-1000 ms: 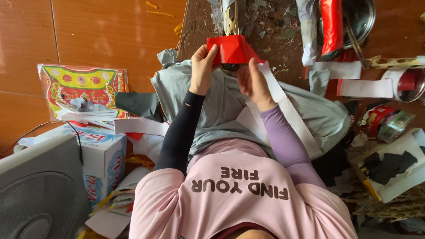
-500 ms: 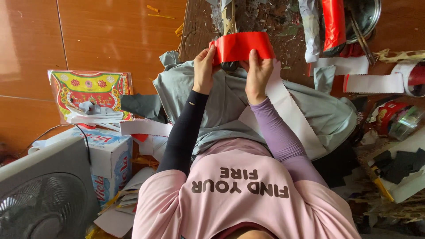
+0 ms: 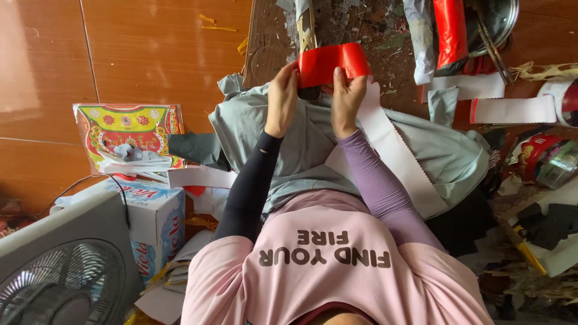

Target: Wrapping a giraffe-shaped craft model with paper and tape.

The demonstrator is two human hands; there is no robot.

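Presently logged: red paper strip (image 3: 332, 62), glossy, bent into a shallow arch, held at twelve o'clock above lap. Left hand (image 3: 282, 96) grip clenched on strip's left end; right hand (image 3: 348, 96) grip clenched on its right end, thumb laid flat on red face. Judged mid-way: strip curved but ends not yet joined; white scalloped band (image 3: 394, 150) draped from right hand across grey cloth (image 3: 301, 150) toward four o'clock, not yet attached as far as visible.

Packages and labels, by place:
- Nine o'clock: flat printed packet (image 3: 129, 129), rectangular, yellow, red and green ornament, on wooden floor (image 3: 150, 54).
- Eight o'clock: white carton (image 3: 158, 216) with red and blue lettering, cable across top.
- Seven o'clock: grey fan (image 3: 60, 271), grille facing up.
- One o'clock: red foil roll (image 3: 450, 33), upright on littered counter (image 3: 361, 24).
- Two o'clock: white paper strips (image 3: 512, 109), red-edged, lying flat.
- Three o'clock: red round tin (image 3: 533, 157) beside clear tape roll (image 3: 560, 168).
- Four o'clock: black and white scraps, yellow offcuts, heaped.
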